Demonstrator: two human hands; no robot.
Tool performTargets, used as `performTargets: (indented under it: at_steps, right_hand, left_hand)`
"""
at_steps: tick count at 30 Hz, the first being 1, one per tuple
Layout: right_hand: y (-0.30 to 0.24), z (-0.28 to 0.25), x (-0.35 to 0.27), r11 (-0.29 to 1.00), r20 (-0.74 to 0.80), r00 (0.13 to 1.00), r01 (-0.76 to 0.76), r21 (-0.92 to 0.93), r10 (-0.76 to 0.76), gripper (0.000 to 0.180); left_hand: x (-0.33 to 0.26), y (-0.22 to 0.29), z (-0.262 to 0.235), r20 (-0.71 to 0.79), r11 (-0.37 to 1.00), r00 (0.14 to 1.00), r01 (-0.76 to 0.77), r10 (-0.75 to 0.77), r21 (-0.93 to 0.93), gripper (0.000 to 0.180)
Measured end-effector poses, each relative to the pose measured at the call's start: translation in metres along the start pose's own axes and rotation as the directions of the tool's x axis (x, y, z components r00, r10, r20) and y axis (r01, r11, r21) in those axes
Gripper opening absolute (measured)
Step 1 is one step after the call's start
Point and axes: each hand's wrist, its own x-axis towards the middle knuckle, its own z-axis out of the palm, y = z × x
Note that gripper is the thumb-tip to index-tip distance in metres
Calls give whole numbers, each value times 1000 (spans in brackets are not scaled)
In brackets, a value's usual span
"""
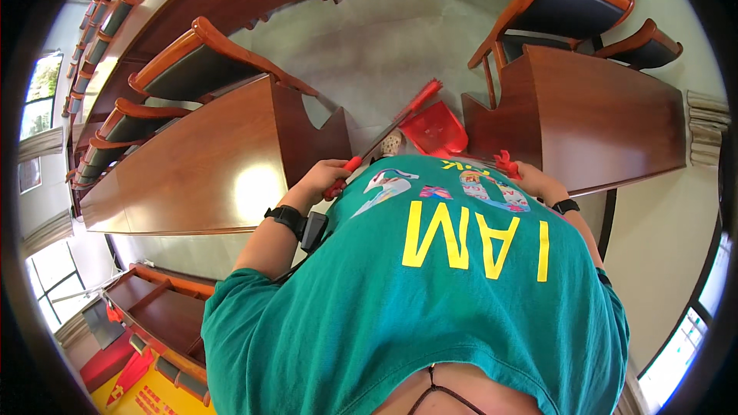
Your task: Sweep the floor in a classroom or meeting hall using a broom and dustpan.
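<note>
Brown wood is making up the desk on the left. Next to it, the left hand is wrapping round the red grip of the broom, with its fingers curling in tight. The broom is leaning away from the person, and its red bristles are resting near the floor, along the front edge of the red dustpan. I can't tell if they are touching. The dustpan is sitting between the two desks, near a speckled shoe. The right hand is closing on a red handle, which seems to be the dustpan's. For good sweeping, the pan should be lying flat, and the bristles should be making short, soft strokes toward it, probably missing the right desk.
</note>
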Motion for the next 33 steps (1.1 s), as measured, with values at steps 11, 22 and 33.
performTargets:
  at_steps: [11, 22, 33]
  right_hand:
    - [-5, 1, -2, 1000, -11, 1000, -28, 12, 28, 34]
    - [-9, 0, -1, 1000, -31, 1000, -1, -27, 0, 32]
    - [-58, -12, -33, 987, -72, 991, -105, 124, 115, 28]
  left_hand:
    - [-3, -13, 1, -119, 613, 933, -124, 341, 780, 50]
    - [-1, -27, 2, -74, 749, 994, -9, 77, 663, 49]
    - [-24, 9, -16, -116, 996, 991, -74, 67, -56, 42]
